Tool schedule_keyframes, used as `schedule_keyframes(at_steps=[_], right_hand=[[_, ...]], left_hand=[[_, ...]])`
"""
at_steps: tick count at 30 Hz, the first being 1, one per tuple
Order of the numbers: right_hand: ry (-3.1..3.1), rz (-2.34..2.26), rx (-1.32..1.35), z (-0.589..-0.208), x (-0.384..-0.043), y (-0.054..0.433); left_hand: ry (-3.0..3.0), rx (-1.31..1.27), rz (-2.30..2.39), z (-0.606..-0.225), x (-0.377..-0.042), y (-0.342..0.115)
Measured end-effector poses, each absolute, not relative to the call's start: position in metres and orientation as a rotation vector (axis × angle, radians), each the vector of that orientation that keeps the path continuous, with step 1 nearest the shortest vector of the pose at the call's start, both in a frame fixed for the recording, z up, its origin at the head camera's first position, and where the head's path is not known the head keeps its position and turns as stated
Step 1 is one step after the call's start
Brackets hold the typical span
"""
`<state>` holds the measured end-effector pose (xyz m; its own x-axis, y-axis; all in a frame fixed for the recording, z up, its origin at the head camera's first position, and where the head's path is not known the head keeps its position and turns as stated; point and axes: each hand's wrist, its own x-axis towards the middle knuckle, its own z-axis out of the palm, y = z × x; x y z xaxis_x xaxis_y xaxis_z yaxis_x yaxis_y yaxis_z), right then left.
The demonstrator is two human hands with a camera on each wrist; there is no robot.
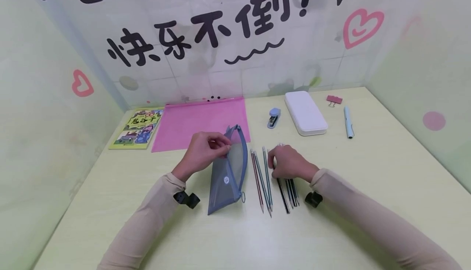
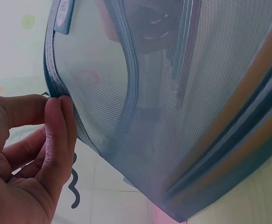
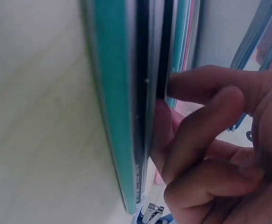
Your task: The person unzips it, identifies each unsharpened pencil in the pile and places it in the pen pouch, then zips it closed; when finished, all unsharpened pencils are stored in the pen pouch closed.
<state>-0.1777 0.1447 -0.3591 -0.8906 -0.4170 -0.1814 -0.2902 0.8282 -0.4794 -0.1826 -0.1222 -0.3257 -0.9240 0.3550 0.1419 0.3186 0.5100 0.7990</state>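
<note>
My left hand pinches the zippered edge of a blue-grey mesh pencil pouch, whose mouth gapes. In the left wrist view thumb and fingers grip that zip edge, and orange and dark bands show through the mesh. To the right of the pouch, my right hand pinches a black pencil between thumb and finger. Other dark pencils lie beneath this hand, partly hidden. Teal pencils and a red pencil lie between pouch and right hand. A teal pencil stands out close up in the right wrist view.
Behind the pouch lies a pink folder, with an illustrated booklet to its left. Toward the back right are a blue stapler, a white case, a red binder clip and a light-blue pen. Walls enclose the table.
</note>
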Motion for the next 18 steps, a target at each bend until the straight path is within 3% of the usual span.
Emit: schedule_keyframes(at_steps=[18], right_hand=[[2.628, -1.142, -0.431, -0.335, -0.191, 0.136]], left_hand=[[2.694, 0.604, 1.397, -0.33, -0.185, -0.122]])
